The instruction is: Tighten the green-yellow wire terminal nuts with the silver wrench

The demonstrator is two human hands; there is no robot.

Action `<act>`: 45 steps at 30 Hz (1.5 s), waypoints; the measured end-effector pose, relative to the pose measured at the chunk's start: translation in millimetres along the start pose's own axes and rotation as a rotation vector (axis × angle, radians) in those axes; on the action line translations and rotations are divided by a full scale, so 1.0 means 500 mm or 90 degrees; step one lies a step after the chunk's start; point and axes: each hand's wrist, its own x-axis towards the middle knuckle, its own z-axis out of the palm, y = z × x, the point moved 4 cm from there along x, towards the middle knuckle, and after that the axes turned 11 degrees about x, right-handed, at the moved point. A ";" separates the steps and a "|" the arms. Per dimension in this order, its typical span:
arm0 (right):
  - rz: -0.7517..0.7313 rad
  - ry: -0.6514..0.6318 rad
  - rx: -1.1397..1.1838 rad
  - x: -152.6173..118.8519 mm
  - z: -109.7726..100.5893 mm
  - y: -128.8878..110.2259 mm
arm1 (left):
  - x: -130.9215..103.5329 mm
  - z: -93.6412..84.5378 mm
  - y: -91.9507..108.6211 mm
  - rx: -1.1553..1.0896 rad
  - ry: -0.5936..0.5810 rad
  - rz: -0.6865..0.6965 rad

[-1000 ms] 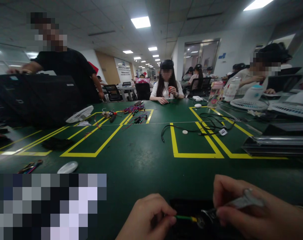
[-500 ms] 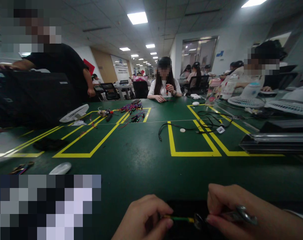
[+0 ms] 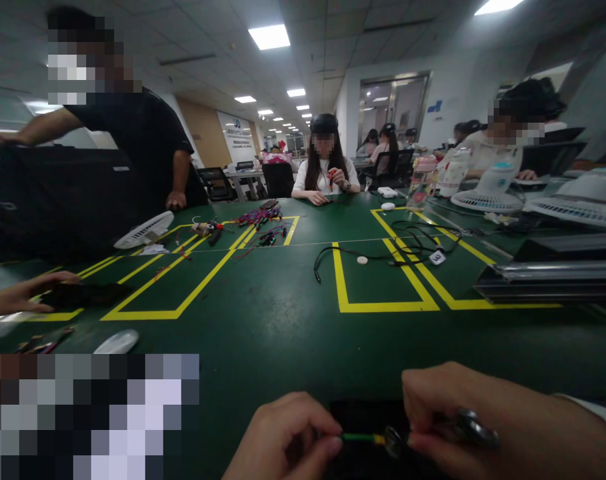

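One left hand (image 3: 293,433), thumb and forefinger pinched on a green wire (image 3: 359,438), its yellow end beside a round metallic piece (image 3: 393,441), one right hand (image 3: 457,413), fingers curled closed round a silvery tool (image 3: 475,429), wire between both, low in my view, against a black item (image 3: 367,413).

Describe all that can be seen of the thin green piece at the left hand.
The thin green piece is narrow and straight, with a yellow section at its end toward the right hand. It looks like coated wire or plastic, though its material is unclear. It lies nearly level across the view, pinched between the left hand's thumb and forefinger, which hide its other end. The yellow section reaches a shiny round part; whether they are joined cannot be told.
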 end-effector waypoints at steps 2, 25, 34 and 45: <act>0.000 -0.007 -0.012 0.003 0.000 0.000 | 0.000 0.002 -0.002 -0.001 0.002 0.004; -0.004 -0.068 -0.051 0.017 -0.007 -0.008 | -0.004 0.009 -0.016 -0.023 -0.004 -0.013; 0.115 0.116 0.057 -0.010 0.004 0.026 | -0.006 0.022 -0.028 -0.040 0.023 0.009; 0.129 0.150 0.096 -0.006 0.047 0.037 | 0.005 -0.003 -0.001 -0.012 -0.024 -0.013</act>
